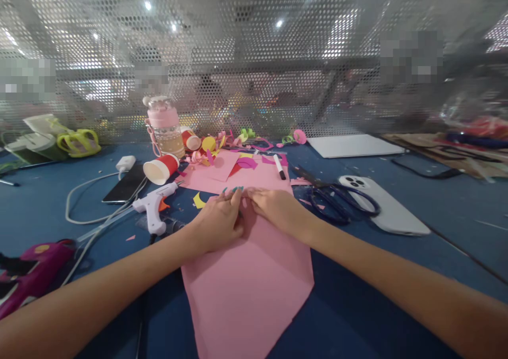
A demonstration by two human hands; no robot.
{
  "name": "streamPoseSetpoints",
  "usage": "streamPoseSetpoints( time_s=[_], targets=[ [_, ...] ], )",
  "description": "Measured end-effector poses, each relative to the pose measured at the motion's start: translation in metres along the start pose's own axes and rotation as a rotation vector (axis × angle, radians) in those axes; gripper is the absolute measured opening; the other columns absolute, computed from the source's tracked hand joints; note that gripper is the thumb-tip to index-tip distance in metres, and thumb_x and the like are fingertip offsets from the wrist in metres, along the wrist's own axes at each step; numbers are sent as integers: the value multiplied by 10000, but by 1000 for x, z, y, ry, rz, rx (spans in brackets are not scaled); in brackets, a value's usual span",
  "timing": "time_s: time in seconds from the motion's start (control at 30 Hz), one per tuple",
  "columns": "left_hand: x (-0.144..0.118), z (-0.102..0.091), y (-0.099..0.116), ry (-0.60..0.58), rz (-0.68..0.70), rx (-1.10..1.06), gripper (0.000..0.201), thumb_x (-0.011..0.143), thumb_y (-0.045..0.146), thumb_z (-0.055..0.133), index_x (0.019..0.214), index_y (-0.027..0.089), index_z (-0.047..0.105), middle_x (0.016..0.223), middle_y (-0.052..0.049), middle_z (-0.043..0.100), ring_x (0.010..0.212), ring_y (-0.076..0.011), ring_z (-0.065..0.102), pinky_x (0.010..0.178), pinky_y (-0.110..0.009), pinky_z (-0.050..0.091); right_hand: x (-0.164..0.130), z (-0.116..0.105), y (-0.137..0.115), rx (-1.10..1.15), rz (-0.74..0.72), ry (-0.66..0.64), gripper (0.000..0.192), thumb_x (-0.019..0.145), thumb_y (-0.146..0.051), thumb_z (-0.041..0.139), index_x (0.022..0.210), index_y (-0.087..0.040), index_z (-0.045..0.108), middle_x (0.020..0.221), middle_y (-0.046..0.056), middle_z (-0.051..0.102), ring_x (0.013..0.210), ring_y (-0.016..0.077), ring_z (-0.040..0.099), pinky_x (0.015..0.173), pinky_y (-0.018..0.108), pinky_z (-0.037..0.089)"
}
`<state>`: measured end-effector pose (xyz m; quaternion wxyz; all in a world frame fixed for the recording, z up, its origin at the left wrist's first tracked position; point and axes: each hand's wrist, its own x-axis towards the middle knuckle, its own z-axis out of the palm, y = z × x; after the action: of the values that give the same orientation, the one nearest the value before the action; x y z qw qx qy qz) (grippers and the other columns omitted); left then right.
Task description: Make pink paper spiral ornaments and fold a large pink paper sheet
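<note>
A large pink paper sheet lies on the blue table in front of me. My left hand and my right hand rest side by side on its far part, fingers pressed flat against the paper, fingertips touching near the sheet's far edge. Neither hand lifts anything. More pink paper lies just beyond the fingers.
A white glue gun lies left of my hands, with a red paper cup, a dark phone and a charger cable. Dark scissors and a white phone lie right. A marker, paper scraps, a pink bottle and mesh wall behind.
</note>
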<state>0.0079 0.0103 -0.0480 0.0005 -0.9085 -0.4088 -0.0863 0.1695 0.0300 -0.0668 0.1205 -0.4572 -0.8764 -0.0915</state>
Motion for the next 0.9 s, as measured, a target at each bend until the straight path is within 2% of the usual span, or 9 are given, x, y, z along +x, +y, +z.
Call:
streamPoseSetpoints(
  time_s=[0.07, 0.13, 0.2, 0.3, 0.4, 0.5, 0.63, 0.73, 0.9],
  targets=[
    [0, 0, 0, 1, -13, 11, 559, 700, 175, 398, 1229, 8, 327, 1153, -191, 517, 1022, -269, 515, 856, -381, 421, 1, -7, 3, -37, 104, -72, 248, 820, -117, 382, 924, -129, 607, 888, 103, 673, 783, 199, 634, 649, 277, 481],
    [-1, 0, 0, 5, -20, 18, 547, 716, 177, 387, 1231, 1, 326, 1120, -191, 539, 1005, -269, 526, 847, -387, 427, 3, -12, 9, -93, 244, -85, 237, 817, -122, 377, 862, -119, 610, 836, 116, 671, 738, 217, 632, 611, 286, 466],
    [-1, 0, 0, 11, -11, 22, 531, 729, 174, 375, 1228, 0, 331, 1113, -188, 545, 1001, -263, 530, 850, -384, 428, 4, -16, 17, -137, 334, 1, 228, 794, -94, 386, 873, -104, 600, 851, 134, 661, 762, 230, 622, 634, 302, 457],
    [-1, 1, 0, 13, -7, 38, 540, 733, 175, 371, 1241, 2, 315, 1155, -190, 526, 1050, -259, 507, 887, -383, 410, 3, -19, 29, -169, 389, 170, 205, 776, -101, 422, 901, -89, 584, 867, 145, 648, 790, 240, 605, 657, 317, 447],
    [0, 3, -1, 3, -4, 45, 548, 734, 184, 368, 1247, 2, 304, 1143, -183, 540, 1072, -258, 498, 914, -394, 390, 1, -24, 33, -160, 426, 216, 171, 807, -198, 441, 813, -122, 594, 781, 113, 651, 695, 235, 606, 577, 310, 433],
    [1, 3, -2, -20, -9, 47, 576, 721, 192, 375, 1251, -18, 295, 1123, -192, 548, 1076, -267, 494, 899, -395, 400, -1, -27, 30, -103, 360, 260, 231, 835, -229, 406, 755, -133, 601, 740, 105, 650, 700, 233, 604, 592, 318, 440],
    [0, 0, 0, -52, -33, 59, 611, 703, 190, 385, 1260, -37, 276, 1117, -207, 545, 1058, -279, 501, 880, -397, 408, 0, -18, 18, 165, 115, 291, 206, 817, -206, 435, 862, -120, 617, 907, 118, 663, 922, 227, 584, 814, 344, 441],
    [0, -1, 1, -39, -39, 39, 594, 698, 189, 386, 1242, -26, 286, 1090, -203, 556, 1006, -274, 527, 854, -391, 419, 3, -5, 8, 340, 28, 205, 267, 781, -209, 489, 1009, -110, 587, 1086, 123, 615, 1043, 212, 542, 908, 340, 408],
    [0, -1, 1, 16, -34, -17, 493, 695, 167, 376, 1168, 33, 347, 948, -147, 596, 902, -247, 562, 791, -365, 442, 5, 3, -7, 406, 41, 66, 297, 764, -150, 471, 1045, -110, 558, 1122, 128, 591, 1078, 214, 520, 934, 362, 385]
  ],
)
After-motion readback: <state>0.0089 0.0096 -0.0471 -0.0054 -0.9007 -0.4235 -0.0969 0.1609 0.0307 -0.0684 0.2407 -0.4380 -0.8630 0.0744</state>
